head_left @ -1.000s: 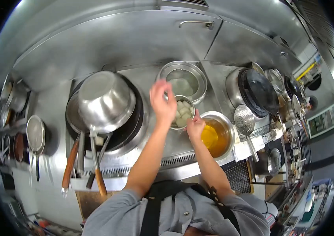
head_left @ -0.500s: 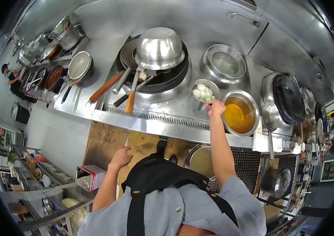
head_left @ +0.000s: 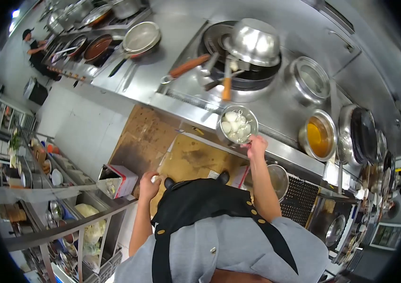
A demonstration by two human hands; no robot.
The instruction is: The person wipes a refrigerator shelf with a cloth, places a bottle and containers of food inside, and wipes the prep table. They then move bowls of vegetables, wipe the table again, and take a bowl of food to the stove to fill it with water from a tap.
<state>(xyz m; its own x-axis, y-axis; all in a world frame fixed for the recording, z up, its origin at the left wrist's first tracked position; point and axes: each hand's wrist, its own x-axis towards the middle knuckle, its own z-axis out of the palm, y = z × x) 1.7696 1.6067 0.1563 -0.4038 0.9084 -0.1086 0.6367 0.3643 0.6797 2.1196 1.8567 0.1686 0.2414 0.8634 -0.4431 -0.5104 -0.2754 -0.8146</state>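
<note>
My right hand is closed on the handle side of a metal pot, held out in front of the stove's edge. Several rounded white pieces fill the pot. Low on the left, my left hand is closed, its fingers curled around something small and whitish that I cannot make out. To the right of the pot, a metal bowl of orange-yellow liquid stands on the steel counter.
An upturned metal bowl and several handled tools lie over a wok. A lidded pot stands behind. On the left are an open carton and a steel rack. A person stands far left.
The pot of white pieces has come off the counter and moved left and toward me in my right hand. My view has turned, and my left hand's fingers are more curled.
</note>
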